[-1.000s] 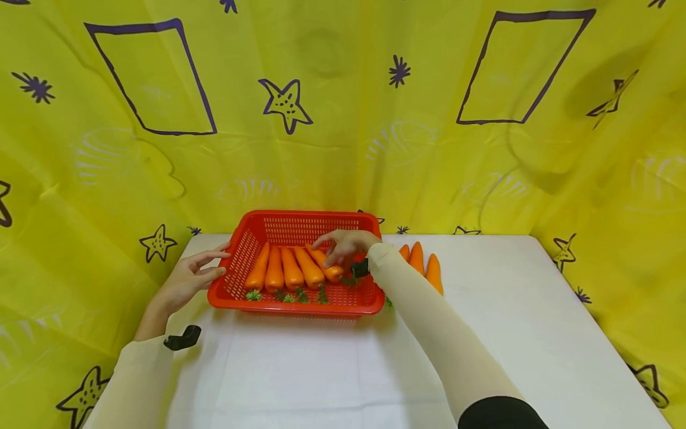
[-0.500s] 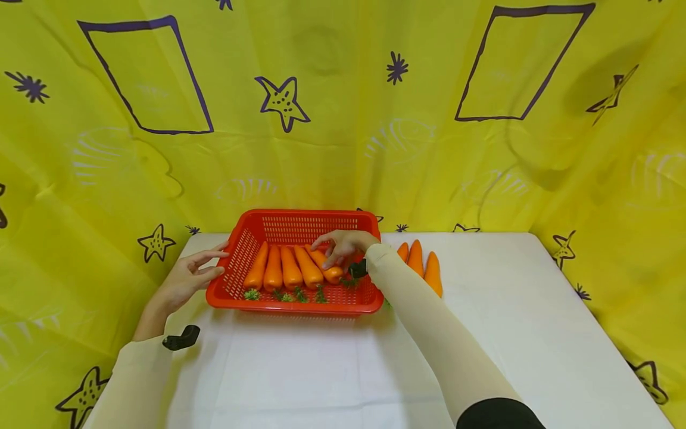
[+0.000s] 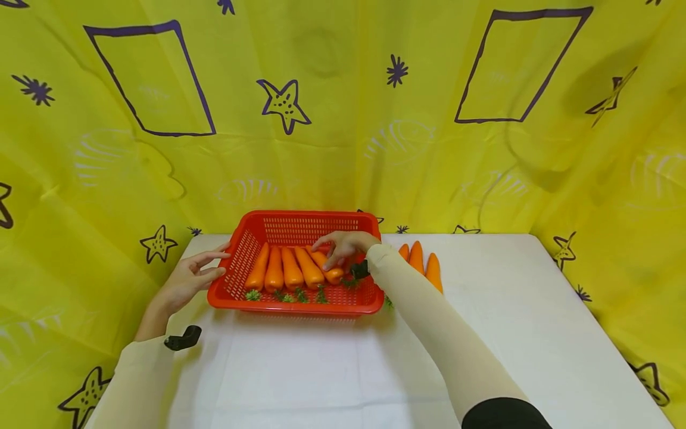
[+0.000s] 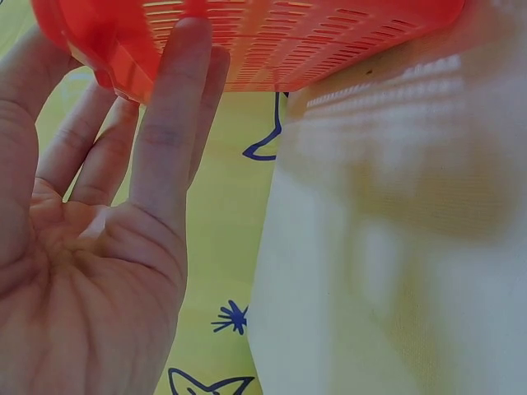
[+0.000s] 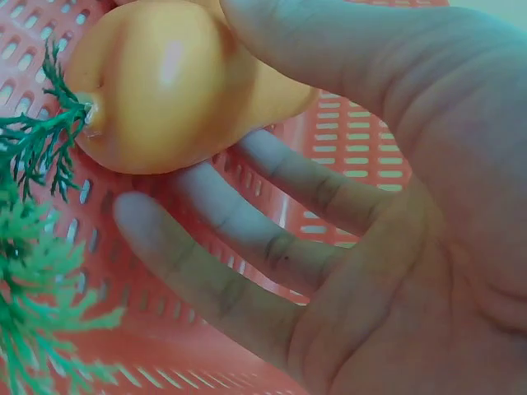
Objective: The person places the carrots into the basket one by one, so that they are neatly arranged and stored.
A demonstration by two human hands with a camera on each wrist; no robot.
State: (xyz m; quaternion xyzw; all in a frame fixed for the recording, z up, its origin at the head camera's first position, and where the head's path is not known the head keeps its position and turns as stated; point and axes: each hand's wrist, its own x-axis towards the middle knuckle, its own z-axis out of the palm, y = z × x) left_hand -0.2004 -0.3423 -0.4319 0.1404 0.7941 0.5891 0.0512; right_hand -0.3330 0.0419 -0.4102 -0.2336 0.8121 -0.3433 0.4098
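Across the near side of my head view, two cream sleeves (image 3: 445, 333) reach over a white cloth-covered table (image 3: 278, 369). From one of them the bare left hand (image 3: 184, 281) sets nearly straight fingers against the left end of a rectangular red plastic basket with slotted walls (image 3: 295, 308); the left wrist view shows me fingertips on its outside, curled round nothing. Feathery green tops (image 3: 301, 295) lie along the basket's near side, below four smooth orange carrots (image 3: 293, 271) in a row. At that row's right end, inside the basket, the bare right hand (image 3: 347, 245) grasps a slanted fifth carrot (image 3: 334, 276), thumb on one side, fingers on the other. Past the basket's right side, partly hidden from me by a sleeve, three more orange carrots (image 3: 417, 257) lie on the table. Behind hangs a yellow curtain printed with dark stars (image 3: 321, 167).
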